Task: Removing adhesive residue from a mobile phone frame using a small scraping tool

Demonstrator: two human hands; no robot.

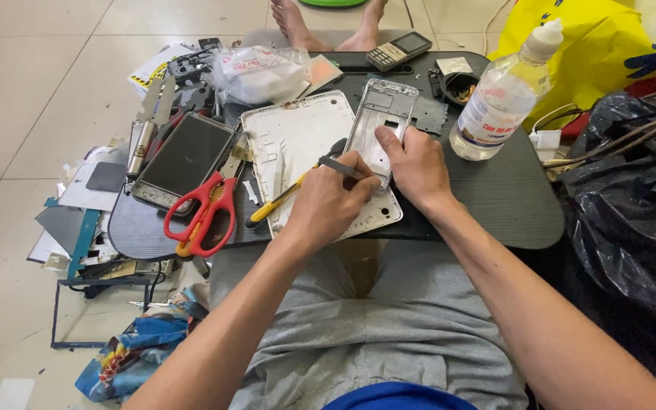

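My left hand grips dark tweezers whose tip points at a silver phone frame. My right hand presses on the lower right part of that frame and holds it steady. The frame lies partly over a white tablet back cover on a dark lap table. A yellow-handled tool rests on the cover just left of my left hand.
Red-handled scissors and a dark tablet screen lie at the left. A clear liquid bottle stands at the right, a small keypad phone at the back. Black bags crowd the right side. Loose parts litter the floor at left.
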